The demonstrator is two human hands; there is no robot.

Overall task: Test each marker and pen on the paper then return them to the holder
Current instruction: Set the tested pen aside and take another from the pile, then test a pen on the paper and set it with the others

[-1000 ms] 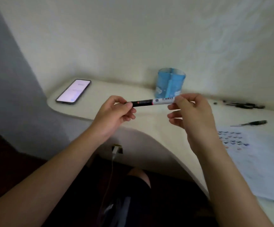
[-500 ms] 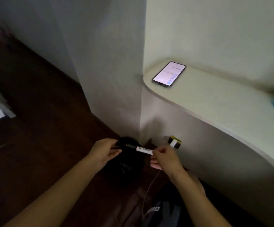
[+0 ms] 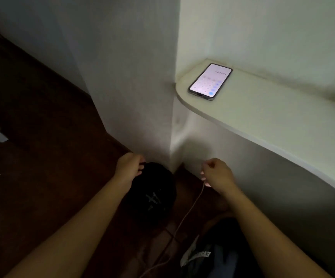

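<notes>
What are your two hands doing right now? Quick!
Left hand: fingers curled at the black bin; holding anything, cannot tell.
Right hand: loosely closed, nothing visible in it.

A home corner: plaster ledge (image 3: 262,121), lit phone (image 3: 210,81), wooden floor (image 3: 42,157).

Count: one lit rectangular smartphone (image 3: 210,82) on one pale curved-edge desk (image 3: 262,117); one round black fabric object (image 3: 154,195) on floor; one thin pale cable (image 3: 184,217); two bare hands.
</notes>
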